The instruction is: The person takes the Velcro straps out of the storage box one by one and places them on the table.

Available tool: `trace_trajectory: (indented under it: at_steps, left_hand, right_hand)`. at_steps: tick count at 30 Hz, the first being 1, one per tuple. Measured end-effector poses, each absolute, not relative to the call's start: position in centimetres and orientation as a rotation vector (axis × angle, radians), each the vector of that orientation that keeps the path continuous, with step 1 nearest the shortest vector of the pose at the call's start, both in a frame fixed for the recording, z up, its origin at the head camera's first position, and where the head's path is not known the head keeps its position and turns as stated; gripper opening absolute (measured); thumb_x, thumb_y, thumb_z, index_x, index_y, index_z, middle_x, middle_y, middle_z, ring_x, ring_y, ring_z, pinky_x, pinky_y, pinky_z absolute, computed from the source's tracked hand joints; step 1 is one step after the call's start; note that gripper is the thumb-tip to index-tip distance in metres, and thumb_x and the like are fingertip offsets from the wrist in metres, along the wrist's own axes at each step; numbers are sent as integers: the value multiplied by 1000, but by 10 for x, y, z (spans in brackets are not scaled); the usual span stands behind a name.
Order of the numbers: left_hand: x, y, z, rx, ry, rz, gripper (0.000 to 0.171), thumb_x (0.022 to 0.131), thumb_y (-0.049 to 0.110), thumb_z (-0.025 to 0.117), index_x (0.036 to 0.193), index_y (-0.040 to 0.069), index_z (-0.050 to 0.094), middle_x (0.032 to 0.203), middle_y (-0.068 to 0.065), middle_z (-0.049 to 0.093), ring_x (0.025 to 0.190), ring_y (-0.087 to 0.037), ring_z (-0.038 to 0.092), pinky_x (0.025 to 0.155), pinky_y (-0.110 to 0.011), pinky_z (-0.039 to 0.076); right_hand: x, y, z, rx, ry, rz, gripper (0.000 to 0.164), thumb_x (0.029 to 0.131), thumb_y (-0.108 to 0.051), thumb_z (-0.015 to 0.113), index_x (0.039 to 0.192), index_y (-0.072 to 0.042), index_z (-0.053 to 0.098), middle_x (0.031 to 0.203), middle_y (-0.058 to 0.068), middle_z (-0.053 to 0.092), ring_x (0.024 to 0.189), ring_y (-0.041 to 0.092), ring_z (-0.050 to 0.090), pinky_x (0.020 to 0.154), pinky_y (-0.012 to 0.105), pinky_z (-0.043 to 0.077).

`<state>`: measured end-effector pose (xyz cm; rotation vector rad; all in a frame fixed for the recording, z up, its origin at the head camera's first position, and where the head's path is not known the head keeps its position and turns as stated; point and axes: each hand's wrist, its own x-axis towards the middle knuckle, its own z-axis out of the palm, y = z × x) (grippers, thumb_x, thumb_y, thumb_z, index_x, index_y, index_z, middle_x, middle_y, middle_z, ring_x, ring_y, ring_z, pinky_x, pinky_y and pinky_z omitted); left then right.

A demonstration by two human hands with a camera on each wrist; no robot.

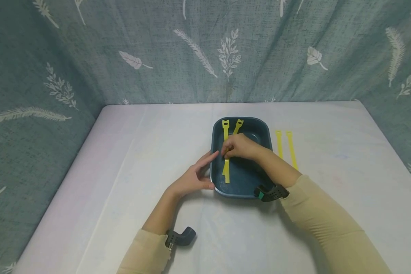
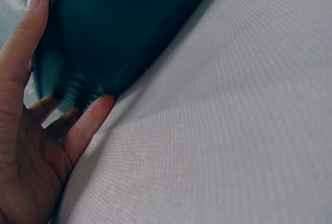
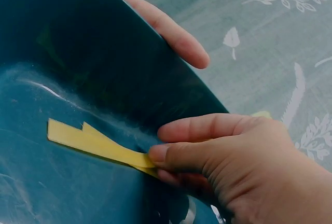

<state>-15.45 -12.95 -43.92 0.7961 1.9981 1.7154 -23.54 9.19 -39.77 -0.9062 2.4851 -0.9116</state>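
Note:
A dark teal tray stands on the white-covered table. Inside it lie yellow hook-and-loop cable ties, their slotted heads toward the far rim. My right hand reaches into the tray and pinches a yellow cable tie between thumb and fingers, near the left wall. The head of a second cable tie shows slanted beyond that hand, its lower part hidden. Against the tray's left side, my left hand rests with fingers extended, index fingertip at the rim and thumb near the front left corner.
Two more yellow cable ties, a left one and a right one, lie on the table right of the tray, partly behind my right forearm. A leaf-patterned curtain hangs behind the white tablecloth.

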Motion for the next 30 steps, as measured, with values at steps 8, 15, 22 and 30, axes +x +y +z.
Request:
trace_trajectory:
  at_steps: [8,15,22,30]
  left_hand:
    - [-155,-130,-439,781,2011,1704,96,72,43,80,150,26,27,160,0,8,146,-27,11,97,-40,47]
    - [-155,-130,-439,788,1979,1719,96,74,36,81,151,19,25,160,0,7,146,-27,9,97,-42,47]
    - [-155,-129,-438,783,2010,1700,101,71,47,79,151,18,24,159,4,8,146,-26,11,98,-42,46]
    - [-155,-129,-440,782,2006,1697,96,72,46,79,150,28,27,159,5,9,146,-25,12,98,-41,46]
  right_hand:
    - [-233,90,-394,-893,2441,-870,22,78,-5,75,100,-4,70,96,9,63,81,19,59,74,29,55]
    - [-233,88,-394,-836,2437,-864,23,75,-5,78,94,-4,66,88,7,63,76,18,56,66,24,52]
    - [-234,86,-394,-840,2494,-895,29,74,-3,79,66,-9,51,68,3,56,70,17,54,61,23,45]
    - [-232,86,-394,-943,2514,-826,6,82,-3,70,87,-6,68,89,8,65,81,20,58,77,32,55]
